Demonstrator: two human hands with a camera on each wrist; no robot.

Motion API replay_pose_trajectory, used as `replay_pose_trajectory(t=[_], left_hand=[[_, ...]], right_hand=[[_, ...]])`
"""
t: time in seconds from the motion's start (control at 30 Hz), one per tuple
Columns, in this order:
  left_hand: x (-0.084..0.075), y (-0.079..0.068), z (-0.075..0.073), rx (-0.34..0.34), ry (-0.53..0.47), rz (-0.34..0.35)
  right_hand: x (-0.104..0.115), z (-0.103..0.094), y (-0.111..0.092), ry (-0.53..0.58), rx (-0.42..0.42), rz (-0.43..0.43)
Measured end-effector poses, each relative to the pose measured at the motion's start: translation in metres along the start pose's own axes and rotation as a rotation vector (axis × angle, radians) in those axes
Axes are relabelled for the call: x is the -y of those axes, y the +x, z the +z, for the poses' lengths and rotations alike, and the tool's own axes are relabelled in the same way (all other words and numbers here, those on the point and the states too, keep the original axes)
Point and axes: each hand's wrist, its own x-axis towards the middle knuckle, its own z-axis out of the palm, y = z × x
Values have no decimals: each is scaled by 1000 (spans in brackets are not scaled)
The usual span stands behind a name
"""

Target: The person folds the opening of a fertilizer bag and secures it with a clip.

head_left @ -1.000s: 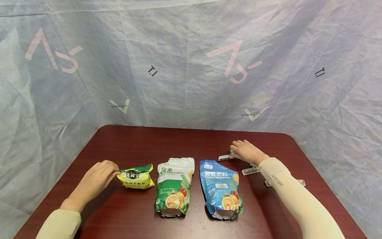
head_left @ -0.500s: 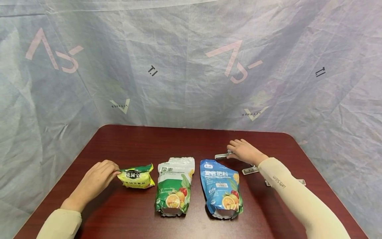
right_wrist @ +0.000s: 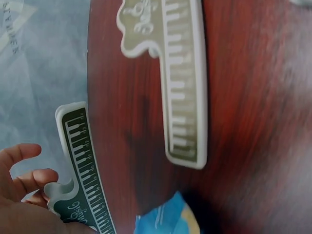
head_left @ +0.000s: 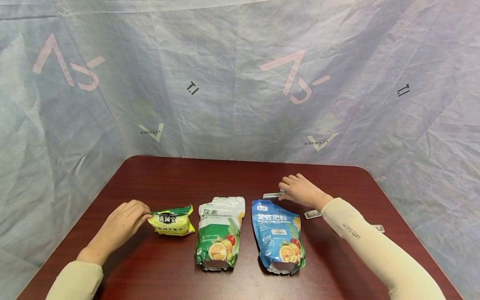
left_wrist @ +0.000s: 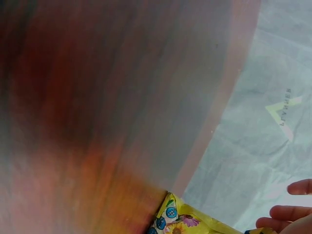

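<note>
My left hand (head_left: 119,225) pinches the upper left corner of a small yellow and green fertilizer bag (head_left: 173,224), which lies on the table. In the left wrist view only the edge of this bag (left_wrist: 178,222) and some fingertips show. My right hand (head_left: 303,192) holds a sealing clip (head_left: 271,195) by its handle, just behind the torn top of a blue fertilizer bag (head_left: 276,239). Piano keys and "music" lettering mark this dark-faced clip (right_wrist: 84,163) in the right wrist view. Between the two printed bags' sides, a green and white fertilizer bag (head_left: 218,229) stands in the middle.
Another piano-pattern clip (head_left: 312,214) lies right of the blue bag, and a further clip (head_left: 378,228), partly behind the right sleeve, is farther right. The dark red table (head_left: 195,177) ends at a grey cloth backdrop (head_left: 232,83) behind and on both sides.
My right hand has moved a little to the left with the clip, closer to the blue bag's top. The left hand and the bags have barely moved.
</note>
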Motion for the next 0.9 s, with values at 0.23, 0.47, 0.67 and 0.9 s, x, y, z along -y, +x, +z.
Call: replay_pose_trajectory(t=[0.23, 0.47, 0.67, 0.9], left_hand=[[5, -7, 9, -33, 30, -20], [3, -5, 6, 8, 39, -26], [4, -6, 6, 11, 48, -26], [4, -7, 7, 11, 52, -33]], right_hand=[[2, 15, 10, -39, 3, -7], [14, 9, 21, -45, -17, -68], [25, 0, 32, -57, -42, -108], [41, -9, 45, -60, -82, -134]])
